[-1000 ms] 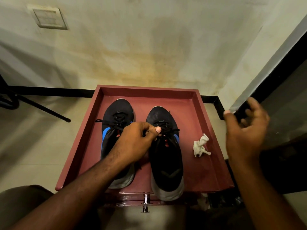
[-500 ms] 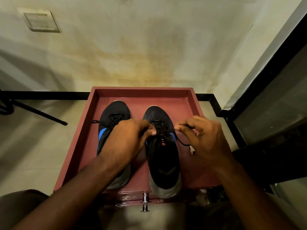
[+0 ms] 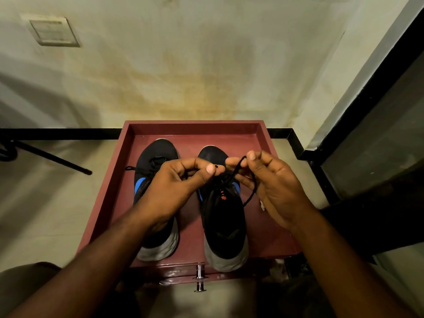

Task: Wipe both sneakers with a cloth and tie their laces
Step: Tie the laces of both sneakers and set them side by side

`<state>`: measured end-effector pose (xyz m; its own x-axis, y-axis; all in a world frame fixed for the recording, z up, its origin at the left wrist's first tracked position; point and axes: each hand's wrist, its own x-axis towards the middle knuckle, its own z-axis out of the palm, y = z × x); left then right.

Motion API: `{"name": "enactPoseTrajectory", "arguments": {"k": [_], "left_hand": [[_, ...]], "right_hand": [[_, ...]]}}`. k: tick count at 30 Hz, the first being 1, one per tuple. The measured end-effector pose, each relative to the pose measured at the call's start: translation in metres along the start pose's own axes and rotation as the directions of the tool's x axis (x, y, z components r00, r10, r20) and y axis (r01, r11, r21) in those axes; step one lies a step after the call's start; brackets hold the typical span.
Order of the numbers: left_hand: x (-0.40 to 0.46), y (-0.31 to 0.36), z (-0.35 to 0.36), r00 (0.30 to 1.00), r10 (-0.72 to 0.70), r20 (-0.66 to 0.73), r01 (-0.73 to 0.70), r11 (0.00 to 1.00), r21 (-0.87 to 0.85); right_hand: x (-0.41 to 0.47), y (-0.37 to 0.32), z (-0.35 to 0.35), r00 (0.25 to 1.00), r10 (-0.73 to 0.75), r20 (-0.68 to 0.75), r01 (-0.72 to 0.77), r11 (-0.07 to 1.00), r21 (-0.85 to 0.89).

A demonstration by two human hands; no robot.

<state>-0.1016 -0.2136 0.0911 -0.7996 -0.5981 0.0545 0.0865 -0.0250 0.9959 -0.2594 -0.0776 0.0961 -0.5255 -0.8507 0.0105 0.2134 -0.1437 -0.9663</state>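
Left sneaker (image 3: pixel 158 177): sits in the red tray (image 3: pixel 195 128), toe away from me, laces loose, one end trailing off its left side. Not tied, not touched now.

My left hand (image 3: pixel 174 187): hovering over the gap between the shoes, fingers curled, thumb and forefinger pinching one end of the black lace (image 3: pixel 238 167) right at the throat of the right sneaker.

Right sneaker (image 3: pixel 223 212): parallel to the left one, long axis running from me toward the wall, heel hanging just over the tray's near edge. Lace crossing is directly under and between both hands.

My right hand (image 3: pixel 273 184): just right of that shoe, thumb and forefinger pinching a raised loop of the lace; other fingers relaxed; tail drops down past my palm.

Judgement: both hands equally near, ends held across the shoe's axis. Next move is crossing left end over the right loop. Cloth mostly hidden behind my right hand, can't tell its exact spot.
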Motion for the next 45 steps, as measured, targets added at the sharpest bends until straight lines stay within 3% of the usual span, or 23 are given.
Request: {"name": "enactPoseTrajectory", "arguments": {"k": [3,8,13,17,19,21,22,24,26,28,29,30,32,34,35,37,45], "left_hand": [[0.004,-0.003,0.007,0.998,0.036,-0.049,-0.036,0.999,-0.013],[0.01,-0.009,0.006,0.985,0.072,-0.154,-0.064,0.997,0.054],[0.009,-0.01,0.004,0.988,0.132,-0.074,-0.115,0.973,0.2],[0.009,-0.012,0.003,0.987,0.106,-0.124,-0.084,0.981,0.175],[0.008,-0.008,0.002,0.981,0.159,-0.115,-0.119,0.948,0.296],[0.008,-0.003,-0.005,0.957,0.281,-0.066,-0.19,0.785,0.59],[0.007,0.001,-0.01,0.948,0.32,0.005,-0.213,0.622,0.753],[0.004,0.008,-0.02,0.963,0.235,0.129,-0.202,0.322,0.925],[-0.004,0.017,-0.021,0.987,0.108,0.119,-0.136,0.162,0.977],[-0.009,0.022,-0.022,0.982,0.142,0.124,-0.133,0.052,0.99],[-0.01,0.023,-0.024,0.974,0.181,0.135,-0.147,0.052,0.988],[-0.009,0.022,-0.027,0.966,0.222,0.133,-0.163,0.118,0.98],[-0.006,0.024,-0.035,0.98,0.185,0.078,-0.158,0.471,0.868],[-0.005,0.025,-0.032,1.0,-0.013,0.029,-0.003,0.875,0.484],[-0.004,0.023,-0.029,0.997,-0.074,0.03,0.062,0.959,0.277],[-0.003,0.018,-0.023,0.998,-0.051,0.033,0.046,0.99,0.136],[-0.001,0.007,-0.001,0.996,0.09,0.006,-0.091,0.993,0.081]], "right_hand": [[0.001,0.009,0.006,0.999,-0.027,-0.046,0.027,1.0,-0.003],[0.004,0.024,0.007,0.99,-0.032,-0.138,0.009,0.986,-0.166],[0.003,0.023,0.007,0.994,-0.053,-0.093,0.038,0.986,-0.163],[0.003,0.021,0.005,0.991,-0.087,-0.104,0.067,0.981,-0.182],[0.003,0.021,0.003,0.989,-0.09,-0.115,0.066,0.978,-0.196],[0.004,0.021,0.002,0.987,-0.087,-0.133,0.059,0.978,-0.198],[0.004,0.023,0.002,0.986,-0.084,-0.147,0.054,0.98,-0.192],[0.005,0.025,0.004,0.983,-0.076,-0.169,0.045,0.983,-0.179],[0.005,0.025,0.004,0.983,-0.08,-0.166,0.049,0.981,-0.185],[0.005,0.024,0.005,0.983,-0.086,-0.163,0.055,0.98,-0.19],[0.005,0.024,0.004,0.982,-0.09,-0.169,0.058,0.981,-0.188],[0.005,0.024,0.004,0.98,-0.095,-0.177,0.061,0.98,-0.187],[0.006,0.024,0.003,0.977,-0.099,-0.189,0.061,0.978,-0.197],[0.005,0.025,0.003,0.976,-0.096,-0.196,0.054,0.977,-0.207],[0.005,0.026,0.004,0.976,-0.094,-0.197,0.05,0.975,-0.216],[0.004,0.028,0.005,0.978,-0.088,-0.188,0.042,0.971,-0.235],[0.001,0.026,0.007,0.989,-0.08,-0.121,0.043,0.959,-0.28]]}}
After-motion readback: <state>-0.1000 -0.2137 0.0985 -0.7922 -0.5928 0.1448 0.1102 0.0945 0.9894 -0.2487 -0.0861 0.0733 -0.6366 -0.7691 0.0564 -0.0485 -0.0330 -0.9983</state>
